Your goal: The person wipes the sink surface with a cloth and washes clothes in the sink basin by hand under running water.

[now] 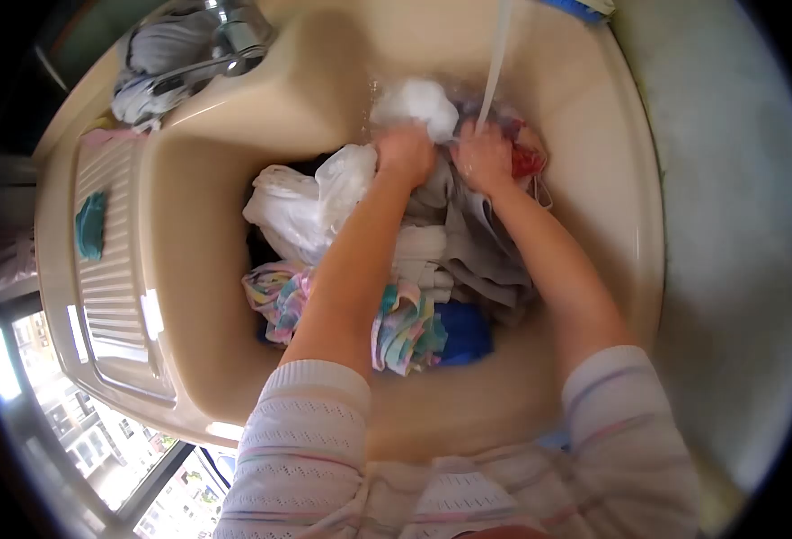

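Observation:
Both my hands are down in a beige basin [324,108] among wet clothes. My left hand [407,154] is closed on whitish cloth, beside a white sudsy lump [424,106]. Water from a thin stream [498,63] falls onto my right hand [486,157], whose fingers are bent over wet cloth and partly blurred. A red item [528,160] lies right of it. Grey cloth [468,234] spreads below my hands. White cloth [297,202] is at the left, with a pastel patterned piece [405,332] and a blue piece [468,334] nearer me.
A ribbed washboard ledge [117,269] with a teal item [90,225] runs along the left. Grey cloth [158,54] lies by a metal faucet [238,40] at the upper left. A blue brush [580,9] rests on the far rim. A window is at the lower left.

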A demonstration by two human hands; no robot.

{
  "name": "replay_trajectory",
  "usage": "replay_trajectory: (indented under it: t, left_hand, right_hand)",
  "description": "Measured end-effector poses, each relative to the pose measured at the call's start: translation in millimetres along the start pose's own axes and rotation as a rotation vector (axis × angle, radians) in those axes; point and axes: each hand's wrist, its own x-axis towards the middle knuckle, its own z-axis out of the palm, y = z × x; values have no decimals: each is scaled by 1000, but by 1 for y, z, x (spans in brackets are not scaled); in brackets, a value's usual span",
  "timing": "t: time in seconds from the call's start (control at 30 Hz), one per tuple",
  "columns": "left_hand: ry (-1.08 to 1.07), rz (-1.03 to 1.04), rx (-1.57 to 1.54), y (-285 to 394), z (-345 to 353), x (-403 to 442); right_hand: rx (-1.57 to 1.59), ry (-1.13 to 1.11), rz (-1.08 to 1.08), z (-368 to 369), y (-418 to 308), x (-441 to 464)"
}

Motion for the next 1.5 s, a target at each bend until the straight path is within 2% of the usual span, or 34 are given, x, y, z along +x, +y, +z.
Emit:
replay_trajectory:
  t: [0.1,0.13,0.23,0.33,0.37,0.43,0.47,0.5,0.53,0.57,0.6,0.67,0.7,0.83,0.97,1.07,1.17,1.23,1.33,1.43,1.47,1.5]
  left_hand:
    - [-24,-34,-169,-2,-25,17]
    - [13,2,-143,-9,-14,24]
    - [34,-23,-137,-13,-22,15]
    - [-189,42,-206,-20,-60,-4]
    - [-16,37,-279,-25,-60,-3]
    - [348,24,-409,-37,-61,7]
    - [187,-10,-393,-28,-58,12]
    - [177,30,-301,-23,-42,13]
    - [167,71,-207,-21,-17,13]
    - [144,114,-112,-16,-5,6]
    - [17,91,-135,-10,-14,-5]
    - [-217,37,-168,-4,-51,-30]
    - [-202,90,-158,-1,-64,-47]
    - [-286,268,-94,20,-100,-139]
    - [-321,340,-95,15,-98,-176]
    - [-199,329,-168,7,-73,-159]
    - [-94,266,-238,4,-52,-132]
    - [-51,196,-258,6,-36,-103]
    - [55,5,-189,10,-18,-49]
    - [-16,-35,-259,4,-16,-5]
    - [-156,-79,-156,5,-15,7]
    - [-128,-70,-166,6,-19,4]
  right_hand:
    - [74,69,-50,14,12,38]
    - [152,-5,-59,21,19,49]
    - [50,92,-27,2,16,43]
    - [413,-365,-219,-25,59,76]
    - [297,-377,-37,-62,51,80]
    - [168,46,129,-68,38,85]
    - [199,82,84,-38,28,73]
    - [227,125,36,-8,18,57]
    - [211,1,118,-8,9,50]
    - [331,-123,109,-5,14,47]
    - [452,-246,94,-2,21,45]
    - [502,-280,38,-4,24,13]
    - [368,-324,5,-18,20,-5]
    - [284,-340,-152,-97,-8,-88]
    - [149,-224,-317,-91,-26,-143]
    - [132,56,-315,-52,-24,-146]
    - [77,141,-255,-26,-18,-119]
    - [72,82,-211,-4,-5,-82]
    - [64,-101,61,3,-5,-13]
    - [64,-206,115,-10,-1,15]
    - [46,-310,25,-7,7,23]
    - [105,-225,19,1,12,23]
